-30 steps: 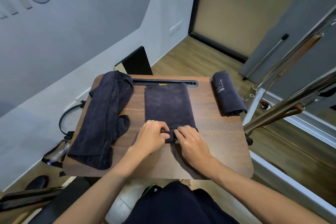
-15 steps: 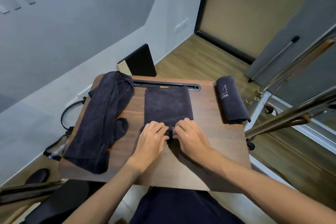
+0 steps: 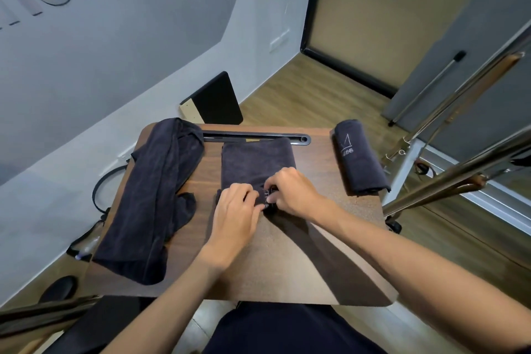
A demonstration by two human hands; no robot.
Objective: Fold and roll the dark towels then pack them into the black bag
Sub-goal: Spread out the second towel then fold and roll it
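A folded dark towel (image 3: pixel 257 159) lies flat in the middle of the wooden table (image 3: pixel 316 253), its near end curled into a roll. My left hand (image 3: pixel 234 211) and my right hand (image 3: pixel 291 191) both grip that rolled near end, fingertips close together. A finished rolled dark towel (image 3: pixel 359 158) with a pale logo rests at the table's right edge. An unfolded dark towel (image 3: pixel 152 198) is heaped along the left side. No black bag can be made out for certain.
A black slot bar (image 3: pixel 255 136) runs along the table's far edge. A black panel (image 3: pixel 214 100) leans on the wall behind. Metal frame bars (image 3: pixel 459 161) stand close on the right. Black straps (image 3: pixel 97 195) hang by the table's left side.
Both hands have moved away from me along the middle towel, rolling its near end further up. The flat part of the towel has grown shorter.
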